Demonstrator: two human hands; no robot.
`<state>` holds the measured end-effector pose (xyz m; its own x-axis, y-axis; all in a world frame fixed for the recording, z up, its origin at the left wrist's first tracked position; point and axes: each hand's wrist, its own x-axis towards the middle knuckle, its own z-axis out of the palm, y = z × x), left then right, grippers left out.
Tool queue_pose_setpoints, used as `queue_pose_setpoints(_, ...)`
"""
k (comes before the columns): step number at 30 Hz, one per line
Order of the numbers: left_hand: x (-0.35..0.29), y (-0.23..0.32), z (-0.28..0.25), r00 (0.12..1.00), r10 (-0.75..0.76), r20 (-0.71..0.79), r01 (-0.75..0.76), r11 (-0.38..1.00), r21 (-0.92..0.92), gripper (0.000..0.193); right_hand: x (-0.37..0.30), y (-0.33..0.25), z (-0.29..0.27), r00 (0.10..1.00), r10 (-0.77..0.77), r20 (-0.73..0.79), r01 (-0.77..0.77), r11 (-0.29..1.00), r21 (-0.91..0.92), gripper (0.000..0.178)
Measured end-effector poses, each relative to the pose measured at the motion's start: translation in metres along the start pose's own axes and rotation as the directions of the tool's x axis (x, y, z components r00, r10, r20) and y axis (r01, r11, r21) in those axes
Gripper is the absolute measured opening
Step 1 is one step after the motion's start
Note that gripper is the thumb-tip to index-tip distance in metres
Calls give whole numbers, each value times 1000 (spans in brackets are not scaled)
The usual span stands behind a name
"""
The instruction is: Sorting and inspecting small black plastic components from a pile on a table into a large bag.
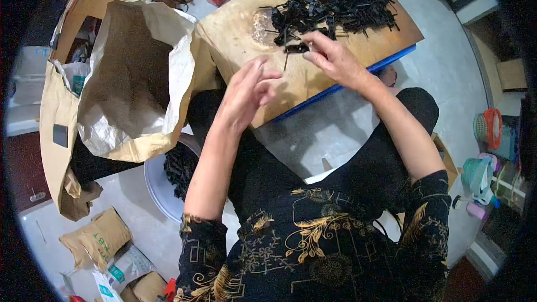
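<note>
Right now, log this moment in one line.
left hand: open, by wooden board; right hand: at black piece, hold unclear; black pile: on board; open sack: left of board

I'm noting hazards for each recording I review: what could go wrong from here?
The small black plastic part held at its end in the right hand could slip and drop onto the wooden board. The pile of black plastic parts reaches close to the board's far edge, so a nudge might send some to the tiled floor.
</note>
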<state>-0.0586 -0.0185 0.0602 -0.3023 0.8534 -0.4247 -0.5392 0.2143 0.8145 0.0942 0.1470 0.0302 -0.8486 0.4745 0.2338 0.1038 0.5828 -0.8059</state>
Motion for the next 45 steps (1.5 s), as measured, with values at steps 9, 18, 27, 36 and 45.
queue_pose_setpoints(9,51,-21,12,796,-186,575,458,806,-374,29,-21,-7,-16,983,-168,76,170,985,-20,30)
queue_pose_setpoints(18,60,-24,23,918,-83,388,194,947,-255,32,-14,6,-3,974,208,90,-220,963,153,25)
queue_pose_setpoints(27,67,-29,38,981,111,156,-149,954,258,33,-6,1,7,918,320,235,-394,799,454,23)
queue_pose_setpoints(36,74,-38,36,986,144,88,-168,899,405,30,-1,8,16,908,361,215,-417,837,354,23)
queue_pose_setpoints(45,79,-50,32,849,517,107,-382,462,801,29,0,19,34,959,282,29,-283,944,171,19)
